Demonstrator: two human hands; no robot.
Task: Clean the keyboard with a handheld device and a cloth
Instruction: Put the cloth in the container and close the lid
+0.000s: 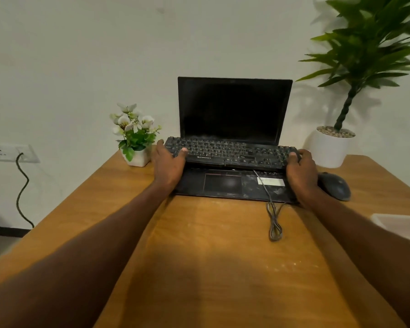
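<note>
A black wired keyboard (230, 152) lies across the base of an open black laptop (233, 110). My left hand (168, 165) grips the keyboard's left end, thumb on top of the keys. At the right end, my right hand (302, 171) grips it the same way. The keyboard's grey cable (273, 221) runs down over the dusty palm rest and lies bundled on the wooden desk (199, 256). No handheld device is in view, and I cannot tell whether a cloth is.
A dark mouse (335, 185) sits right of the laptop. A small white pot of flowers (134, 138) stands to the left, a tall potted plant (331, 145) at the back right. A pale flat object (402, 227) lies at the desk's right edge. A wall socket (8, 152) holds a cord.
</note>
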